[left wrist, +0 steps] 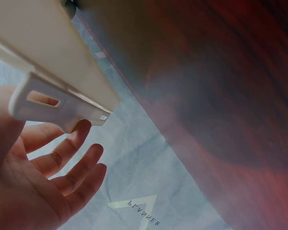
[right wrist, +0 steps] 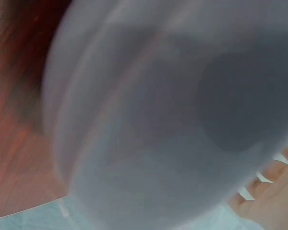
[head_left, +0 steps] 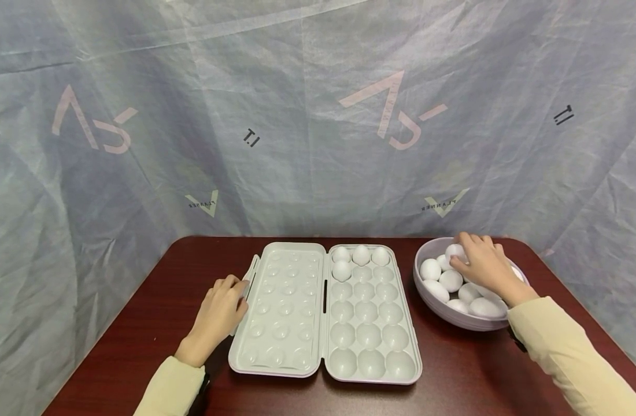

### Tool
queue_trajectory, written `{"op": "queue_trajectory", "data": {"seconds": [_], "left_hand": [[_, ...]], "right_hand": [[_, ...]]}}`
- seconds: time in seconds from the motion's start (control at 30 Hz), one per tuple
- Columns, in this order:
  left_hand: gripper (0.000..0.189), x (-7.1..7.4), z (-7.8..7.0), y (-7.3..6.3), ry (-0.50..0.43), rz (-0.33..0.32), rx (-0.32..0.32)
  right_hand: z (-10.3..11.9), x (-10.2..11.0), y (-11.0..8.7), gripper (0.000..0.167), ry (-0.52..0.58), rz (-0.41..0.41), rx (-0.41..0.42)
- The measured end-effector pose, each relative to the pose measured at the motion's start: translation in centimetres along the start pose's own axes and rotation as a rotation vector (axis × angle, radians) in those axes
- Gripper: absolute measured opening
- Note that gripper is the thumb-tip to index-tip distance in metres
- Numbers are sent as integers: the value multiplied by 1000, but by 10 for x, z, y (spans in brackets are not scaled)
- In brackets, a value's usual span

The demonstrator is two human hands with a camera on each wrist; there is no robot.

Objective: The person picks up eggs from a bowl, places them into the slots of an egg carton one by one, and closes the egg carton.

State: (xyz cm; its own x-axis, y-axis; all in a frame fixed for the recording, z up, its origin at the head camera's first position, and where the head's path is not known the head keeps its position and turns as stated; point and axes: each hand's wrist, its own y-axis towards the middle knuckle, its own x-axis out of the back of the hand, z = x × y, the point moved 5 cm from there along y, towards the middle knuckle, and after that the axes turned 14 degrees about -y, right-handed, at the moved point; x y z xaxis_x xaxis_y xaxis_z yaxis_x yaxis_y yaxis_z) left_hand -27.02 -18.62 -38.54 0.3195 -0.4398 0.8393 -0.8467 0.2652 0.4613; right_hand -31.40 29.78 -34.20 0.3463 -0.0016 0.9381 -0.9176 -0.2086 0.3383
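Note:
A white egg box (head_left: 322,358) lies unfolded on the table, its dimpled lid on the left and its cupped tray (head_left: 369,312) on the right. Three eggs fill the tray's far row; another egg (head_left: 341,270) sits in the second row's left cup. My left hand (head_left: 219,309) holds the slotted latch flap (left wrist: 62,103) along the lid's left edge, fingers curled at it. Over at the right, my right hand (head_left: 487,266) reaches into a pale lilac bowl (head_left: 453,315) of white eggs and grips an egg (head_left: 455,252) between thumb and fingers. The bowl's side hides most of that hand in the right wrist view.
The dark red wooden table (head_left: 151,323) ends at a grey fabric curtain (head_left: 297,144) with printed marks, which hangs behind and at both sides. The bowl stands close to the tray's right edge. More eggs (head_left: 450,281) are heaped in the bowl.

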Motion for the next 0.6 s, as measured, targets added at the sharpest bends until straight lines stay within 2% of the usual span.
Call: {"op": "queue_trajectory", "data": {"seconds": [0.17, 0.47, 0.6], "left_hand": [[33, 0, 0, 0, 0, -3, 2], [33, -1, 1, 0, 9, -4, 0], [33, -2, 1, 0, 7, -5, -1]], "right_hand": [[12, 7, 3, 30, 14, -11, 16], [41, 17, 11, 30, 1, -90, 72], [55, 19, 15, 30, 9, -85, 96]]}}
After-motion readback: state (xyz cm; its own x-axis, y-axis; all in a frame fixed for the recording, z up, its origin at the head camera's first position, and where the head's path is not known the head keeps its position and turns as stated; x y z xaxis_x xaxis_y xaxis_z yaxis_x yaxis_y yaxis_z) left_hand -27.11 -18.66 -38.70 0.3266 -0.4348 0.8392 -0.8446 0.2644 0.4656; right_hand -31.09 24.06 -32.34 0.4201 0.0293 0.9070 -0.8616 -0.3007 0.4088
